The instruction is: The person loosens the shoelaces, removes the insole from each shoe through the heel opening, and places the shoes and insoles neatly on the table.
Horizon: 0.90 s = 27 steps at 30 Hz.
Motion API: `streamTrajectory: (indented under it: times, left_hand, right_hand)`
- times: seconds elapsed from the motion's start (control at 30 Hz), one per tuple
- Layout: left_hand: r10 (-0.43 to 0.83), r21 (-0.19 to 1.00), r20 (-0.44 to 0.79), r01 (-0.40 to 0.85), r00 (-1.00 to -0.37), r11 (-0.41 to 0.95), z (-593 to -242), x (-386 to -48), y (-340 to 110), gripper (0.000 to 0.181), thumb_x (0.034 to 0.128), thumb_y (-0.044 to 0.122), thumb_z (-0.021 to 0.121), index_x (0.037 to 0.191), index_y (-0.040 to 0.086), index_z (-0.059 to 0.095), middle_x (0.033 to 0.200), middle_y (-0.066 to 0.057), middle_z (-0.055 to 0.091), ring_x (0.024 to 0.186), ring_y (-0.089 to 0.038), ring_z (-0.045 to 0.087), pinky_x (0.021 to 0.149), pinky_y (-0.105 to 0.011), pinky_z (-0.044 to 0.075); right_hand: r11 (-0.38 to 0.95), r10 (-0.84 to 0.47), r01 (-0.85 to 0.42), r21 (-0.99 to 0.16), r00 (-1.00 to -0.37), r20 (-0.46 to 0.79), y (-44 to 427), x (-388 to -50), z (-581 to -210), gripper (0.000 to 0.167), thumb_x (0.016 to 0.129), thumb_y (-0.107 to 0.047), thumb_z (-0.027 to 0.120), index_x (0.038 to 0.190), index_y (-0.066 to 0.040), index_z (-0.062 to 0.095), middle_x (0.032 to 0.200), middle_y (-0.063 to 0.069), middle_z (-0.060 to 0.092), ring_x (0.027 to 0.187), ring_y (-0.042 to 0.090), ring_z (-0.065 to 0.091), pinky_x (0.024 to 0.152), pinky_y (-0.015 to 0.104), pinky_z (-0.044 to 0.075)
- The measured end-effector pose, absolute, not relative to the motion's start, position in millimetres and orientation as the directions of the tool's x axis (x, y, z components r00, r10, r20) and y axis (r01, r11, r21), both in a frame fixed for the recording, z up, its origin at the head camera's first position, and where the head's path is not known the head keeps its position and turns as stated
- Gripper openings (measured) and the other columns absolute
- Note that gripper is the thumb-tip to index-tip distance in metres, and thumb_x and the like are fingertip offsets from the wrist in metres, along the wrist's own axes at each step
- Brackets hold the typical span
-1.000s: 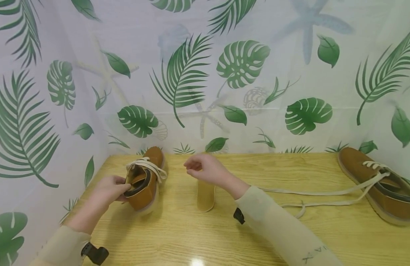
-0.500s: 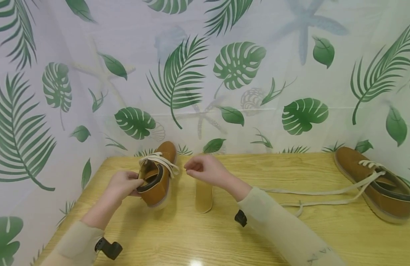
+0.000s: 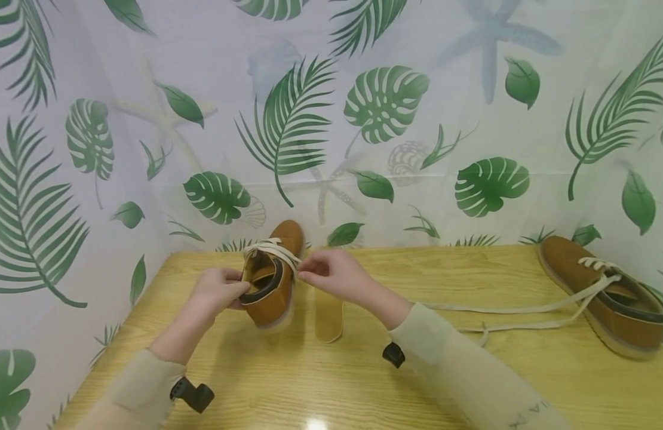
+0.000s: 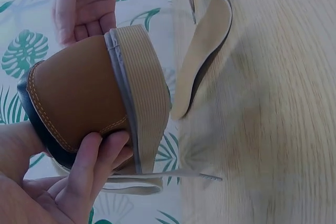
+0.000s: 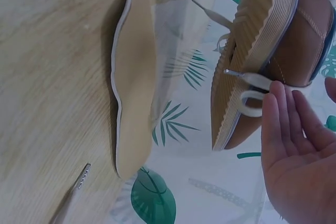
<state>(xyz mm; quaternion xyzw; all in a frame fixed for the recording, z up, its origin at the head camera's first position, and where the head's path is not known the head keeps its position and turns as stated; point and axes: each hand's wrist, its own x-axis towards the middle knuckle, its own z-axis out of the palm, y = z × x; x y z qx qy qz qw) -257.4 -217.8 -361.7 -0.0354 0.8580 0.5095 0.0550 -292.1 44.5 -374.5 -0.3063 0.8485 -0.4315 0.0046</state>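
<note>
My left hand [image 3: 218,291] grips a brown lace-up shoe [image 3: 271,312] by its collar, thumb at the opening. The left wrist view shows its heel and ribbed sole [image 4: 143,93] raised off the table. White laces [image 3: 275,246] hang over the shoe's right side. There my right hand [image 3: 337,273] has its fingertips at the shoe and lace; whether they touch is hard to tell. In the right wrist view its fingers are fairly straight beside a lace loop [image 5: 251,103]. Below it, a tan insole [image 3: 328,316] lies on the table, partly hidden in the head view.
A second brown shoe [image 3: 616,310] stands at the table's right. Its long loose laces [image 3: 498,309] stretch left across the wooden table [image 3: 288,376]. A leaf-printed white cloth [image 3: 385,197] forms the back and side walls.
My left hand has carried the shoe to the right and slightly up, until its side meets the right hand's fingertips. The right hand has stayed nearly still.
</note>
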Motion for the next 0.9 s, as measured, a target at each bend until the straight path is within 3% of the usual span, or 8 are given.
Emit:
streamTrajectory:
  times: [0.43, 0.73, 0.9]
  left_hand:
    - [0.036, 0.851, -0.089, -0.057, -0.995, 0.523, -355.2, -252.8, -187.0, 0.039, 0.0911, 0.001, 0.063, 0.126, -0.016, 0.067, 0.122, -0.032, 0.074, 0.078, -0.018, 0.078, 0.070, -0.033, 0.066]
    - [0.109, 0.829, -0.058, 0.013, -0.992, 0.559, -352.6, -248.0, -171.0, 0.038, 0.0914, 0.000, 0.064, 0.126, -0.016, 0.068, 0.121, -0.033, 0.073, 0.088, -0.032, 0.081, 0.068, -0.034, 0.066]
    - [0.155, 0.798, -0.022, 0.076, -0.988, 0.598, -354.0, -245.1, -163.0, 0.036, 0.0904, -0.001, 0.066, 0.124, -0.014, 0.070, 0.116, -0.030, 0.076, 0.088, -0.031, 0.081, 0.068, -0.033, 0.066]
  right_hand:
    - [0.568, -0.298, -0.281, -0.774, -0.946, 0.125, 47.5, -272.6, -363.5, 0.037, 0.097, -0.044, 0.077, 0.111, -0.009, 0.076, 0.106, 0.006, 0.078, 0.099, 0.021, 0.073, 0.085, 0.036, 0.060]
    - [0.549, -0.277, -0.235, -0.802, -0.957, 0.090, 60.3, -267.2, -366.9, 0.037, 0.093, -0.040, 0.082, 0.102, -0.007, 0.067, 0.098, 0.008, 0.072, 0.091, 0.019, 0.068, 0.077, 0.030, 0.056]
    - [0.533, -0.277, -0.230, -0.814, -0.957, 0.088, 69.2, -264.0, -372.6, 0.037, 0.092, -0.038, 0.083, 0.093, -0.007, 0.063, 0.091, 0.006, 0.068, 0.083, 0.017, 0.063, 0.072, 0.028, 0.053]
